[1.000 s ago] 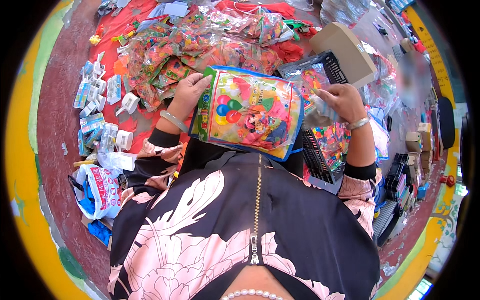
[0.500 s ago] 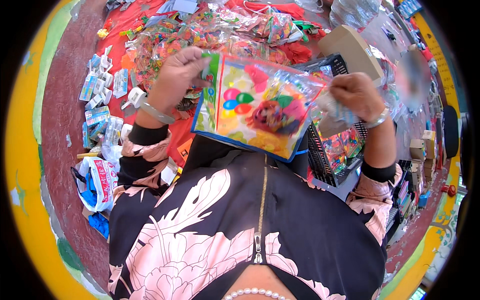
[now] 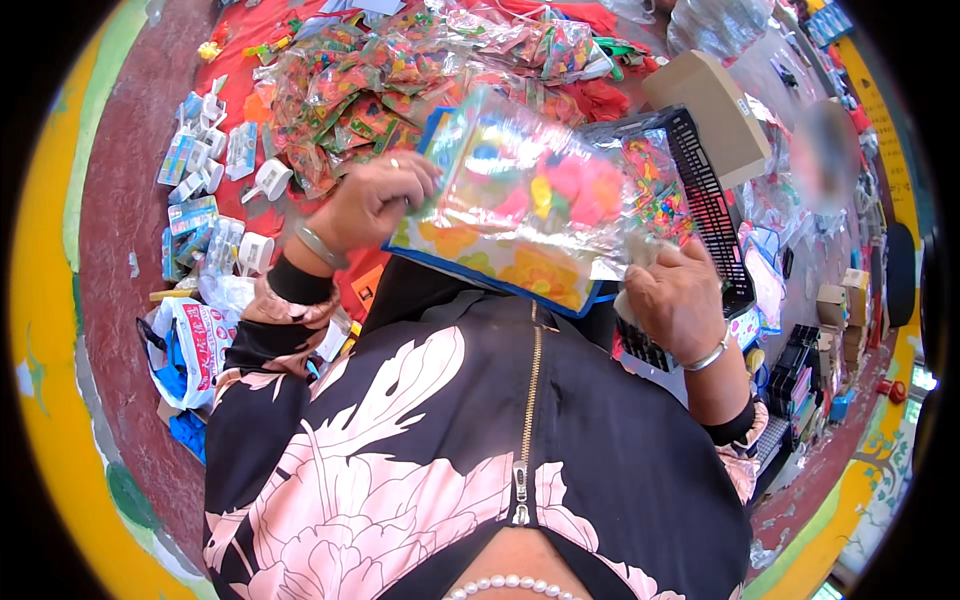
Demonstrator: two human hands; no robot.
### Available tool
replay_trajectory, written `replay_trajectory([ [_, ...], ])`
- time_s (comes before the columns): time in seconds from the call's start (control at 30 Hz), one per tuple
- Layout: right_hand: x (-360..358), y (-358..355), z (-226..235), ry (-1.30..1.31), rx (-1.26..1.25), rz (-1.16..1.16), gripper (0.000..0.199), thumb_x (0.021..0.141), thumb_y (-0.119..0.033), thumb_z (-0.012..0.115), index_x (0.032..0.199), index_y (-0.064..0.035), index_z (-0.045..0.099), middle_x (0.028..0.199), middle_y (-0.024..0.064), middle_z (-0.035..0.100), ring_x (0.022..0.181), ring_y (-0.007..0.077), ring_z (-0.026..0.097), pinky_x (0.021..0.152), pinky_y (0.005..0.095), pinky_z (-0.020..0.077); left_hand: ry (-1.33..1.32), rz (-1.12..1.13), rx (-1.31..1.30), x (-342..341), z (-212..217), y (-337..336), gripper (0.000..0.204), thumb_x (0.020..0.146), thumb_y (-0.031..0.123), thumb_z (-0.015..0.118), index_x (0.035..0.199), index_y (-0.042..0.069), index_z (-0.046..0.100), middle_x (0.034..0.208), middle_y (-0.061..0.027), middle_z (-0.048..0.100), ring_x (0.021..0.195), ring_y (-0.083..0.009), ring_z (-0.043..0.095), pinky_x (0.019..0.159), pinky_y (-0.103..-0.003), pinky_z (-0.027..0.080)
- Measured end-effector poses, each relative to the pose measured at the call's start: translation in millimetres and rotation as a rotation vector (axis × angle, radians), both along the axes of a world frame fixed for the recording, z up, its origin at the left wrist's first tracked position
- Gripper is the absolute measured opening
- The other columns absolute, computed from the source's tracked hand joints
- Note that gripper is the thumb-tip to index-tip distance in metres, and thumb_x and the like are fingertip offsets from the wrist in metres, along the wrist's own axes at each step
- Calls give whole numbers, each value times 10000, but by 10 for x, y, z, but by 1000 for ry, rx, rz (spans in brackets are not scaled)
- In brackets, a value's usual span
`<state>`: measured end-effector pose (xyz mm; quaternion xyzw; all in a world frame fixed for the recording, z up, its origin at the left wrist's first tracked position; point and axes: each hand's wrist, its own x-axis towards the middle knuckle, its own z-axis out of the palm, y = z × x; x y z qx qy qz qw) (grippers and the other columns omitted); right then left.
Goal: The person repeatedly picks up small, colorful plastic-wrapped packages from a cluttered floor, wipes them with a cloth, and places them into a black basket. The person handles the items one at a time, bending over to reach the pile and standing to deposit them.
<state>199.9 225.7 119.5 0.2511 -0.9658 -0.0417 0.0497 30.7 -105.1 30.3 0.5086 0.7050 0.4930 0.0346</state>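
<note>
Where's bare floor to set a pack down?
Bare maroon floor runs along the far left, between the yellow border and the blue-and-white packs. Some grey floor shows at right, between the pale blue-trimmed bag and small cardboard boxes. Crowded: ahead, the heap of colourful packets; right of the clear bag, the black crate.

Clear balloon packet [image 3: 545, 185] smeared by glare, print unreadable. My left hand [image 3: 375, 200] blurred, fingertips hard to make out. Packet hides part of blue-edged floral pad [image 3: 460, 258]. My right hand [image 3: 675, 300] covers part of black crate [image 3: 707, 180]. Pearl necklace [image 3: 512, 582] cut off by lower edge.
</note>
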Motion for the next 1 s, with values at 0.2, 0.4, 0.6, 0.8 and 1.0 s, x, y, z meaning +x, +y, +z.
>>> replay_trajectory([
  [0.2,-212,241,459,242,-182,-321,118,775,-117,650,673,-66,618,613,56,586,608,237,570,619,362,413,-237,257,63,247,-292,-3,186,705,-74,575,875,-2,550,984,-120,585,962,-229,587,811,-339,485],
  [0.4,-750,-539,310,702,-517,-15,63,741,-97,688,801,-111,680,748,28,656,674,192,606,631,327,431,-406,755,13,323,-426,341,433,775,56,719,1116,11,456,1024,-92,539,782,-130,594,615,-278,497],
  [0.6,-877,-1287,-1092,228,-354,4,390,798,-313,598,1141,-128,601,1226,76,568,1118,241,532,797,429,410,-199,781,-193,203,-601,408,153,902,173,495,939,36,552,808,-256,594,784,-444,567,631,-479,441],
  [0.8,-721,-1089,-1109,159,-224,-34,419,787,-265,586,1188,-141,577,1255,76,556,1177,253,501,819,404,413,-248,831,-105,206,-712,443,152,923,194,502,908,47,539,754,-241,590,739,-442,572,602,-470,437],
  [1.0,-308,-603,-1027,195,-90,-92,359,772,-187,567,1122,-116,607,1231,74,574,1158,250,516,799,387,417,-281,833,-94,219,-742,465,125,925,137,539,885,19,537,655,-106,472,594,-131,414,562,-293,411],
])
